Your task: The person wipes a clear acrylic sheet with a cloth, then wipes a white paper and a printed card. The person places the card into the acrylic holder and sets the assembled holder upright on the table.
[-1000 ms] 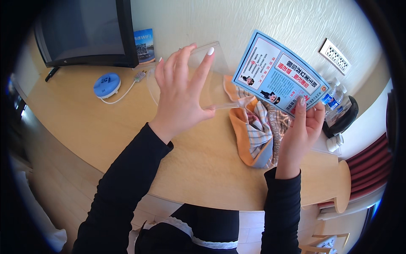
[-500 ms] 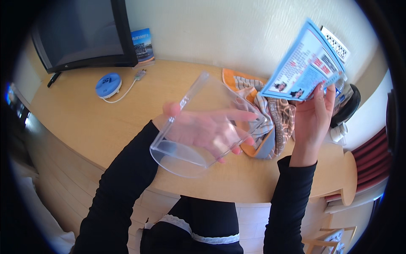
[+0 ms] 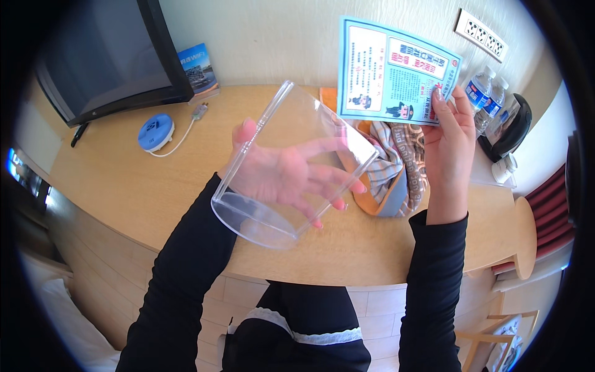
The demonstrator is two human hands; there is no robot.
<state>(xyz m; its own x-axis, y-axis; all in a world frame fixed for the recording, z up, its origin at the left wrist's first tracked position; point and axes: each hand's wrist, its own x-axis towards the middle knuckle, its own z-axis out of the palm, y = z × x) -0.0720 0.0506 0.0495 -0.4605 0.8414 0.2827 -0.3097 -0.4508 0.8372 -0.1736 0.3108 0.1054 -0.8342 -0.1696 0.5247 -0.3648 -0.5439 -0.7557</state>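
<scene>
My left hand [image 3: 282,170] grips a clear acrylic sign holder [image 3: 248,218] from behind; its thumb hooks over one edge and the fingers spread across the back, seen through the plastic. The holder is tilted, its rounded base toward me, and I see no sheet in it. Raised at the upper right, my right hand [image 3: 451,142] pinches a blue-bordered printed card [image 3: 379,77] by its lower right corner, thumb in front. The card's printed side faces me, its text upside down. Behind the card and the holder's edge lies a crumpled orange and grey striped cloth [image 3: 396,180], partly hidden.
On the wooden desk [image 3: 118,198] stand a black monitor [image 3: 105,56], a small booklet [image 3: 199,69] and a round blue-topped device [image 3: 156,132] with a white cable. Water bottles [image 3: 480,93], a black item [image 3: 515,127] and a white cup [image 3: 504,167] stand at right, below a wall socket strip [image 3: 482,35].
The card has moved left and swung round to face me more squarely. My left hand has shifted the holder slightly up and left.
</scene>
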